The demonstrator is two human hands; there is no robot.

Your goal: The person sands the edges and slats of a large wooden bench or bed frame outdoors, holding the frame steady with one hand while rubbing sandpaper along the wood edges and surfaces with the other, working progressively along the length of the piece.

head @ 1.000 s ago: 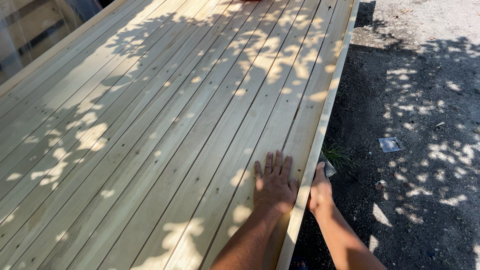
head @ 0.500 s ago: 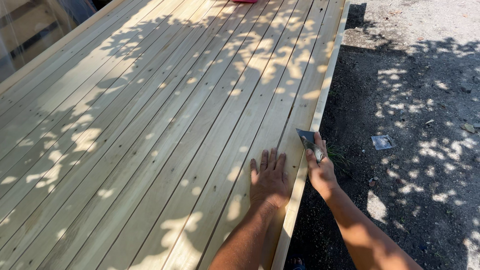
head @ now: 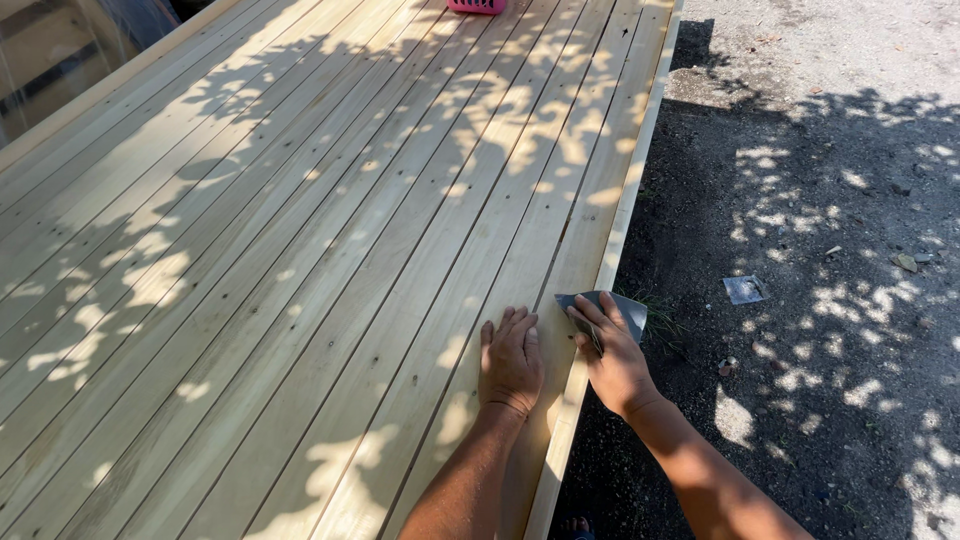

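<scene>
The person's left hand (head: 511, 357) lies flat, fingers spread and palm down, on the pale planked wooden counter (head: 330, 220), near its right edge. It holds nothing; it only presses on the boards. The right hand (head: 612, 358) is just beside it, at the counter's very edge, with its fingers laid over a grey folded sheet of sandpaper (head: 612, 308) and pinning it to the edge board. Part of the sheet sticks out past the edge, over the ground. Both forearms come in from the bottom of the view.

Leaf shadows dapple the boards. At the far end of the counter stands a pink plastic basket (head: 477, 6), well apart from the hands. To the right lies dark dirt ground (head: 830, 380), with a small grey scrap of paper (head: 745, 289) on it.
</scene>
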